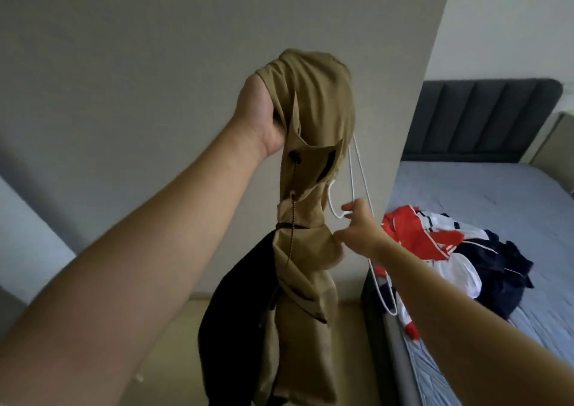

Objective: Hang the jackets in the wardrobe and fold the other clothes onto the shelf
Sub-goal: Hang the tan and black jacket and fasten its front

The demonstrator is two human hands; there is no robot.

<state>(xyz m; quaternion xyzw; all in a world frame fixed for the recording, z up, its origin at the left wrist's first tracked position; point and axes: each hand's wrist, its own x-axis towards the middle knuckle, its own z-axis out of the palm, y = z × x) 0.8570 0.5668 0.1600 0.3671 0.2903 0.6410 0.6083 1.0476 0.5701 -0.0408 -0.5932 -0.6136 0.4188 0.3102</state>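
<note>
left hand (261,117) grips bunched tan black-lined jacket (313,101) aloft; right hand (357,231) pinches white hanger (350,172).

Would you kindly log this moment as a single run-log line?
left hand: grips tan jacket aloft | right hand: pinches white hanger beside it | bed: clothes pile unfolded | status: jacket not yet hung
</note>
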